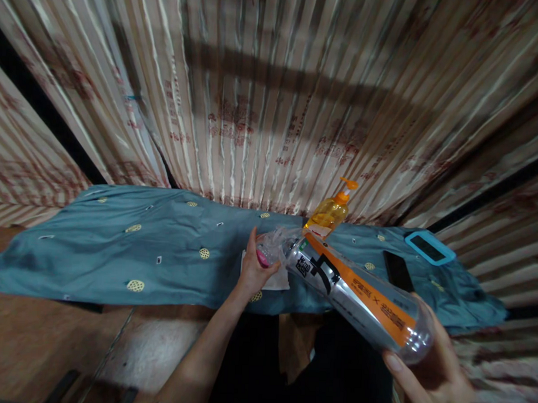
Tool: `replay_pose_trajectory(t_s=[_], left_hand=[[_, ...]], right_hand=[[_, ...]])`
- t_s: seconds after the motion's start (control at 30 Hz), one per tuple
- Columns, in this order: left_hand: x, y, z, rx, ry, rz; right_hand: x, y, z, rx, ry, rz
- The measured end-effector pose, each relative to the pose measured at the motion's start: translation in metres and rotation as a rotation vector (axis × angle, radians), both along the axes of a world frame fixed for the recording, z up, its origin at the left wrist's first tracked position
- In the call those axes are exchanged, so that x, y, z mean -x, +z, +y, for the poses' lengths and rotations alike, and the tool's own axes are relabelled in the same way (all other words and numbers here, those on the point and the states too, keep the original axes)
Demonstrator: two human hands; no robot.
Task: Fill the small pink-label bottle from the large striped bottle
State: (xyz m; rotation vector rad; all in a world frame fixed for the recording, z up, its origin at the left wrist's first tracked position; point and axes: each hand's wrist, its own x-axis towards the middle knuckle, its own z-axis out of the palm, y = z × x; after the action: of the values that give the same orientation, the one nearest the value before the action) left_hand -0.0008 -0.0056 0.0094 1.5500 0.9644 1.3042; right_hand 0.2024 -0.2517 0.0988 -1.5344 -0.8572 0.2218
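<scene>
a large clear plastic bottle with an orange-and-black label [356,293] is held tilted over the edge of a table draped in a teal cloth dotted with yellow rounds [117,243]. its base is cupped by the right hand [431,372], while its neck end is gripped by the left hand [253,265] — a pink piece and crinkled clear plastic wrap [274,243] are seen there. behind the bottle an orange pump dispenser bottle [330,212] stands. to the right lie a black phone [399,270] and a blue-framed flat device [428,247]. striped beige curtains [272,96] hang behind.

Dim, warm light; soft blur throughout, wide-angle bending and dark shadow at edges.
</scene>
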Motion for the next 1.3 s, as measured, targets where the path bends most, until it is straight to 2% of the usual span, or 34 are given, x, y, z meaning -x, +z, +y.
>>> replay_pose_trajectory(t_s=[0.43,0.63,1.3], left_hand=[[-0.0001,-0.0016,0.0006,0.012,0.003,-0.007],[0.0004,-0.0003,-0.0002,0.016,-0.009,-0.002],[0.0001,-0.0004,0.0001,0.007,0.005,0.010]], right_hand=[[0.0029,0.0039,-0.0022,0.039,0.029,-0.003],[-0.0006,0.0034,0.0000,-0.012,0.013,-0.042],[-0.0003,0.0067,-0.0011,0.016,0.027,-0.041]])
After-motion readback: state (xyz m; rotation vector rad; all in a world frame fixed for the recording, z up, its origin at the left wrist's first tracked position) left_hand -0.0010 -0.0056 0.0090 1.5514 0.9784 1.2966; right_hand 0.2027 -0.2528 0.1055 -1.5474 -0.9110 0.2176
